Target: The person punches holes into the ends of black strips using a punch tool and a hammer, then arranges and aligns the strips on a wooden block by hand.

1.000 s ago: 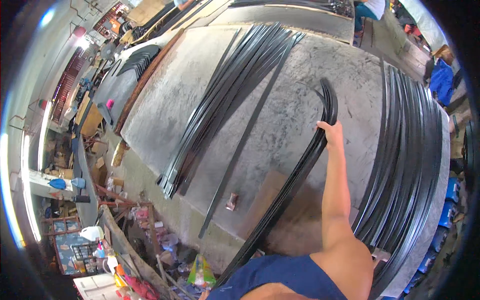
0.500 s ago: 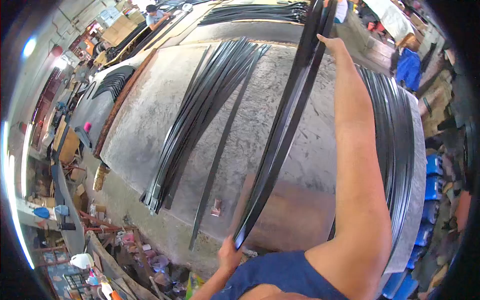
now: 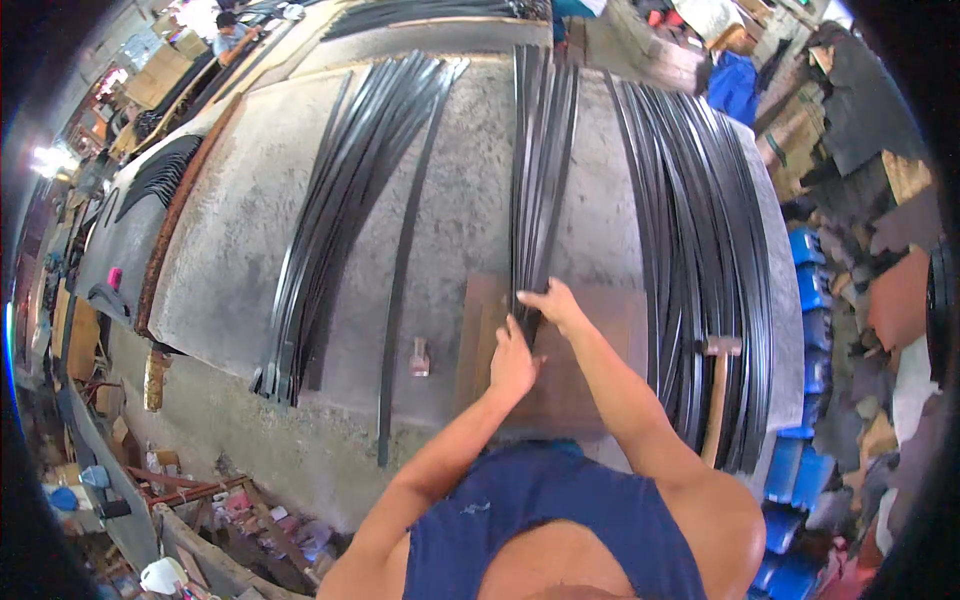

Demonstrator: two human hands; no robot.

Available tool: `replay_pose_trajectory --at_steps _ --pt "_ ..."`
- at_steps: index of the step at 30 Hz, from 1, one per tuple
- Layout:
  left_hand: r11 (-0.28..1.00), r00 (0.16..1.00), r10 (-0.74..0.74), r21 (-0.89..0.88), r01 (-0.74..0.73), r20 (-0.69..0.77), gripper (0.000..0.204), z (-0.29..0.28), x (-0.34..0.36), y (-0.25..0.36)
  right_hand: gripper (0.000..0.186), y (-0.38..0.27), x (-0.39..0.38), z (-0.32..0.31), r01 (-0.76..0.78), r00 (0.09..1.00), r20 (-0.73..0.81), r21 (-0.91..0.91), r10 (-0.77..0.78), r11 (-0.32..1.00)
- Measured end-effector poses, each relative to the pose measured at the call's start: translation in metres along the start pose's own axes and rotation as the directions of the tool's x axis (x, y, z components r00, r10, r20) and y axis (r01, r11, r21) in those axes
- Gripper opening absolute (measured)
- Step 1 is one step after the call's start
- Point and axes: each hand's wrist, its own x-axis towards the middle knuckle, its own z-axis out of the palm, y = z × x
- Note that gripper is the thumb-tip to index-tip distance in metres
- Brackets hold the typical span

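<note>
A bundle of long black strips (image 3: 541, 170) stretches away from me across the table, its near end over a brown board (image 3: 610, 340). My left hand (image 3: 513, 365) closes round that near end. Just beyond it, my right hand (image 3: 556, 304) grips the same strips from the right side, thumb and fingers against them. The strips fan slightly apart toward the far edge. To the left, a single black strip (image 3: 405, 250) lies alone beside a small metal piece (image 3: 420, 358).
A larger pile of black strips (image 3: 350, 220) lies at the left, another (image 3: 690, 220) at the right with a wooden-handled hammer (image 3: 720, 390) on it. Blue containers (image 3: 812, 290) line the right side. A person (image 3: 230, 38) is at the far left.
The strips, held up and stretched between my hands before, now lie on the table. My right hand has come down from the far end to near my left hand. My view has shifted right.
</note>
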Motion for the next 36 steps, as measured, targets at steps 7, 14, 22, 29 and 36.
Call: replay_pose_trajectory --at_steps 7,14,22,29,36 --pt "-0.094 0.745 -0.024 -0.744 0.662 0.667 0.030 0.006 0.044 -0.053 0.034 0.028 0.020 0.020 -0.082 0.968 -0.216 0.219 0.130 0.972" --pt "0.396 0.901 -0.298 -0.819 0.416 0.314 0.020 0.016 0.037 -0.052 0.044 0.034 -0.010 0.024 -0.042 0.959 -0.281 -0.046 0.028 0.998" --pt "0.957 0.951 -0.094 -0.291 0.004 -0.296 0.045 0.026 0.020 -0.077 0.045 0.029 -0.043 0.015 -0.070 0.926 -0.361 0.113 0.107 0.991" --pt "0.977 0.997 0.036 -0.214 -0.020 0.071 0.035 -0.004 0.016 -0.043 0.031 0.021 -0.054 -0.004 -0.007 0.999 -0.027 0.389 0.019 0.921" --pt "0.880 0.975 -0.165 -0.470 0.076 -0.149 0.029 0.010 0.032 -0.023 0.033 0.045 -0.040 -0.012 -0.020 0.996 0.091 0.393 -0.018 0.919"
